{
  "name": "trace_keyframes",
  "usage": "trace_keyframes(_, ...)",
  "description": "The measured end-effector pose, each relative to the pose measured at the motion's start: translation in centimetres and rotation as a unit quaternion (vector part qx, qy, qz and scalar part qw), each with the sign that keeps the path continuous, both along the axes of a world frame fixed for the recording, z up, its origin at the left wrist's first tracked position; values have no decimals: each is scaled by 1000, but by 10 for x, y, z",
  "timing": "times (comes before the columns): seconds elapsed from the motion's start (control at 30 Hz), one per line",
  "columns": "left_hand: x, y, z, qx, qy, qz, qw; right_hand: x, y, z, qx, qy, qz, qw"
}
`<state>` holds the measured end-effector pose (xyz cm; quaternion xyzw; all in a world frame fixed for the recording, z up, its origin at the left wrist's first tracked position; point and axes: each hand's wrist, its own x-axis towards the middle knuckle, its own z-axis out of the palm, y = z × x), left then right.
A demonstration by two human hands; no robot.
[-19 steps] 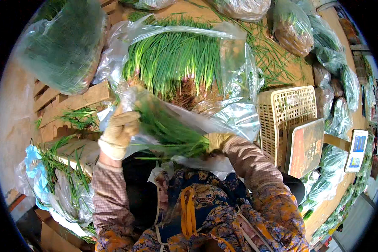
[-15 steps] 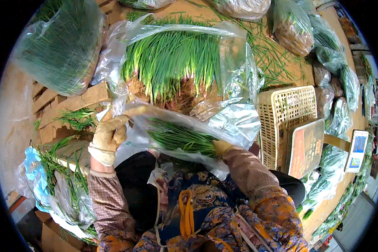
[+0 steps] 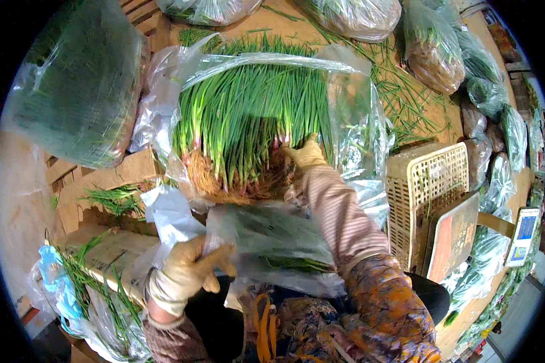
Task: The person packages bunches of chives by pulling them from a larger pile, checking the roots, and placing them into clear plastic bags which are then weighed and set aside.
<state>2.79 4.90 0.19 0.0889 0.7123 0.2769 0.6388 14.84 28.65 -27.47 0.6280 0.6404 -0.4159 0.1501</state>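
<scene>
A wide bundle of spring onions, with green tops, pale stems and brown roots, lies in an opened clear plastic bag ahead of me. My right hand, in a light glove, reaches in at the bundle's right side, its fingers round some stems just above the roots. Over my lap, a smaller clear bag holds a few green leaves low down. My left hand, gloved too, is closed on this bag's left edge with bent fingers.
To the right stand a cream plastic crate and a scale with a flat plate and a display. A big filled bag leans at the left by wooden slats. Several bagged bundles lie at the far right.
My right hand has moved from the lap bag, up and forward to the spring onions. My left hand has come down and slightly right. The lap bag now shows fewer greens.
</scene>
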Motion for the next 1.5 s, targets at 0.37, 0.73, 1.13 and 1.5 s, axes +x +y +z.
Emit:
trace_keyframes(0.37, -6, 11, -9, -2, -57, 12, 998, -20, 31, -27, 45, 16, 17, 999)
trace_keyframes(0.73, 0, 11, -13, 37, 17, -68, 997, -47, 34, -13, -7, -82, 11, 997)
trace_keyframes(1.13, 8, 12, -17, 32, -12, -30, 999, -55, 36, -26, 15, -109, 27, 994)
trace_keyframes(1.5, 7, 9, -29, 94, 12, -106, 990, -12, 62, -39, 24, 14, -48, 998)
